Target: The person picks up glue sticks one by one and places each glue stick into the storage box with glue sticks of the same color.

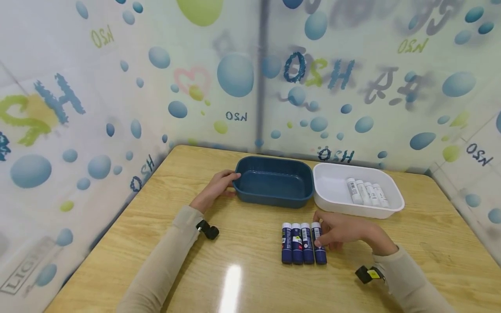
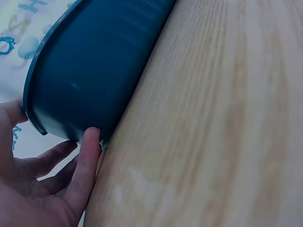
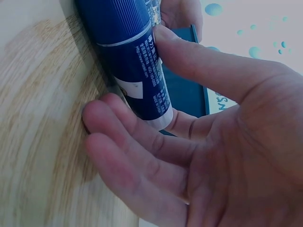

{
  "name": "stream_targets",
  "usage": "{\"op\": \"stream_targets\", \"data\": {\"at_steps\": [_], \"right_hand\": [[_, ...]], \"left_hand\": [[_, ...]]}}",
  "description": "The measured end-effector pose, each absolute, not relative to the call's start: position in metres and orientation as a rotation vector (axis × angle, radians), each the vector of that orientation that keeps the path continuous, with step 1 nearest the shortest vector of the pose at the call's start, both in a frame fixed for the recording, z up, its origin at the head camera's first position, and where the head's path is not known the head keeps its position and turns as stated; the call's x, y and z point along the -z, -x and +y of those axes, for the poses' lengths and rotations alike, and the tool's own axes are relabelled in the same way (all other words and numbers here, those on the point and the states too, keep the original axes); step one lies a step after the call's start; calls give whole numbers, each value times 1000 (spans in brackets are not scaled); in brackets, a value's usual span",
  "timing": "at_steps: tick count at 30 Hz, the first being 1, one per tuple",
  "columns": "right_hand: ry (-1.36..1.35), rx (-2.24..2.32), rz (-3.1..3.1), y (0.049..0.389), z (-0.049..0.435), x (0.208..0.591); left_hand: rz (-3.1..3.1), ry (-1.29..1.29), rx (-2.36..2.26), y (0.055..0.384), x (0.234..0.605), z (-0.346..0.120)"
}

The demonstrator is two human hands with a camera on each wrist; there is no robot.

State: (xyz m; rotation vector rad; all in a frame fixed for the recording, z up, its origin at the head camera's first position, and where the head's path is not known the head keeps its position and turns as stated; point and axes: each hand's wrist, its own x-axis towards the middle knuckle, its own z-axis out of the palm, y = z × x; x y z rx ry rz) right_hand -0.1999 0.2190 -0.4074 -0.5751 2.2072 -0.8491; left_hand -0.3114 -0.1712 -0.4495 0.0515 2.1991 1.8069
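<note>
Several blue glue sticks [image 1: 296, 243] with white ends lie side by side on the table. My right hand [image 1: 346, 230] is at the rightmost glue stick [image 1: 319, 252], its thumb on the side and its index finger curled at the white end. The right wrist view shows this glue stick [image 3: 137, 66] between thumb and index finger, with the other fingers loosely bent beside it. My left hand [image 1: 215, 189] holds the left end of a dark blue bin [image 1: 270, 200], thumb over the rim. In the left wrist view, its fingers [image 2: 87, 161] lie against the bin's outer wall.
Right of the blue bin stands a white bin [image 1: 352, 209], nearly touching it, with several white tubes [image 1: 368, 193] inside. Both bins stand on a wooden table [image 1: 188, 269] near its back edge. A patterned curtain [image 1: 235, 126] hangs behind.
</note>
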Motion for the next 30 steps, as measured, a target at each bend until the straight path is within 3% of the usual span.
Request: {"op": "stream_targets", "data": {"at_steps": [30], "right_hand": [[572, 864, 2192, 200, 218, 408]], "left_hand": [[2194, -45, -1795, 310, 448, -173]]}}
